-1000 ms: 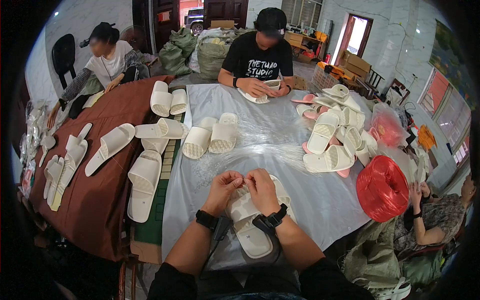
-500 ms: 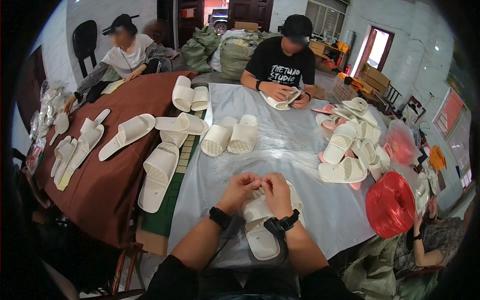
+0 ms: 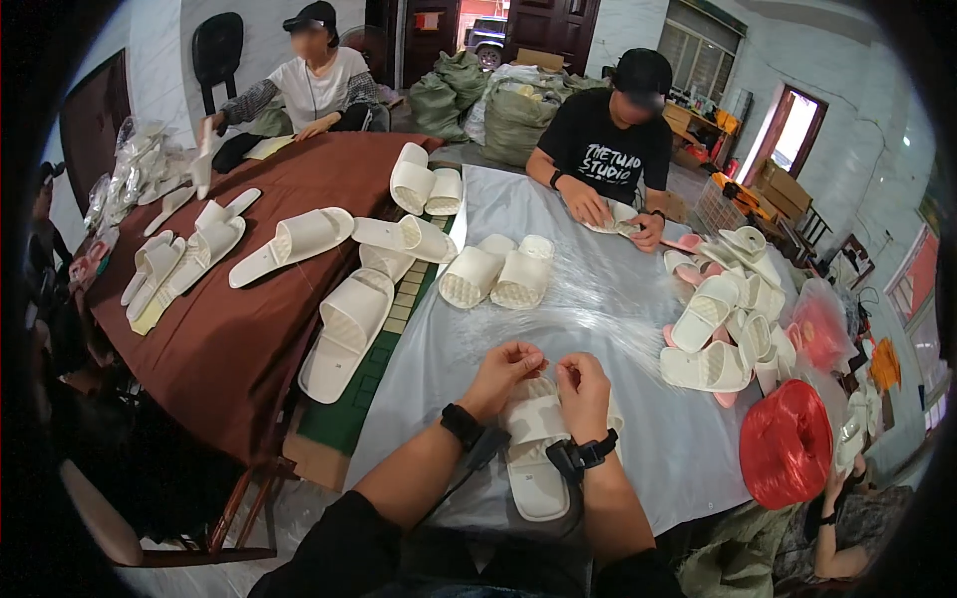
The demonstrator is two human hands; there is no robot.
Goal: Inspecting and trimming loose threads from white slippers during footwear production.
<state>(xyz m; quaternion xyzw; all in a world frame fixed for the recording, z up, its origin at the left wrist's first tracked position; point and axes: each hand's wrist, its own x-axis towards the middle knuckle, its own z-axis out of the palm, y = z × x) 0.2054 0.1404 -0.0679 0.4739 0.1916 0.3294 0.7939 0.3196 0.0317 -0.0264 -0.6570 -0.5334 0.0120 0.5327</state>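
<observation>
A pair of cream slippers (image 3: 535, 424) lies in front of me on the table, partly hidden beneath my hands and wrists. Above their straps, my left hand (image 3: 510, 367) has its thumb and fingertips pinched together. My right hand (image 3: 582, 384) pinches in the same way, a small gap to its right. Whatever is between the fingertips is too fine to make out. A bundle of clear thin strands (image 3: 598, 299) is spread over the grey sheet just beyond my hands. Another pair of cream slippers (image 3: 496, 272) sits past them, slightly left.
Cream and pink slippers (image 3: 713, 319) are heaped at the right, near a red roll of plastic twine (image 3: 786, 444). More slippers (image 3: 291, 246) lie on the brown cloth (image 3: 239, 339) at left. A co-worker (image 3: 613, 149) handles a slipper across the table; another person (image 3: 319, 80) sits far left.
My two hands have moved apart, from fingertips touching to a small gap. The view has shifted left. The person at far left has lifted a slipper.
</observation>
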